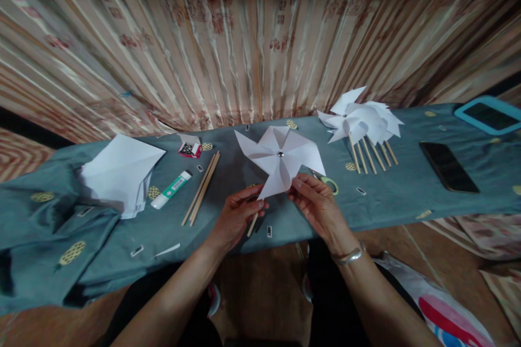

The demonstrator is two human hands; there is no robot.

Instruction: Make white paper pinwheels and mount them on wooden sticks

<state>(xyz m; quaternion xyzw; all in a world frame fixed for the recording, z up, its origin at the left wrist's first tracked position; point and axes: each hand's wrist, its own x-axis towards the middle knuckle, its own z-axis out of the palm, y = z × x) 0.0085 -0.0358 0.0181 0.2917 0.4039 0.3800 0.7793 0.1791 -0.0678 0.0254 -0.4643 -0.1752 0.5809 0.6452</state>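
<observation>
A white paper pinwheel (271, 168) with a round silver pin at its centre is held up above the cloth in front of me. My left hand (240, 216) is closed at its lower left, thumb and fingers pinching a blade tip. The lower end of a wooden stick (253, 224) shows below those fingers; whether they also grip it I cannot tell. On the other side, my right hand (315, 200) pinches the lower right blade edge. Partly hidden behind the pinwheel and right hand are scissors with a green handle (334, 186).
Left on the cloth-covered table (228, 244) are stacked white paper (118, 173), a glue stick (171, 190), wooden sticks (203, 190) and a small red box of pins (190, 149). Several pinwheels (358, 122), a phone (449, 167) and a blue-framed device (490, 115) lie right. A curtain (244, 38) hangs behind.
</observation>
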